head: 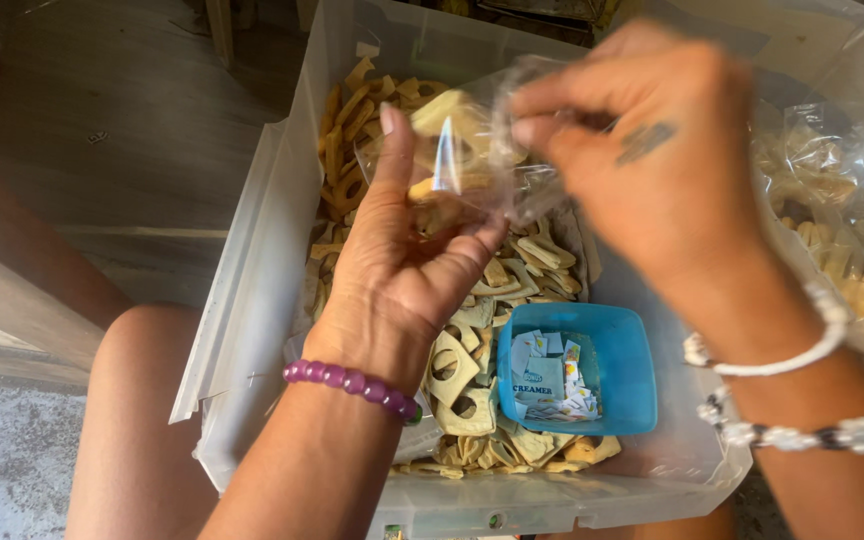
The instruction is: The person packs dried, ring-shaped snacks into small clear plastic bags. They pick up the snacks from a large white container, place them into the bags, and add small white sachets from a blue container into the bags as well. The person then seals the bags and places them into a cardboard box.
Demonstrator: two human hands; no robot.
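Observation:
My left hand [397,265] holds a small clear plastic bag [472,150] with a few pale yellow pieces inside it, thumb raised along its left side. My right hand [652,150] pinches the top of the same bag from the right. Both hands hover over a clear plastic bin [252,300] filled with several flat yellow-beige snack pieces [462,385] with holes in them. A purple bead bracelet is on my left wrist, and white bead bracelets are on my right wrist.
A small blue tub [622,360] with several little paper labels sits inside the bin at the front right. Packed clear bags of the same pieces [842,230] lie at the right. My bare knee [142,420] is at the lower left, beside wooden boards.

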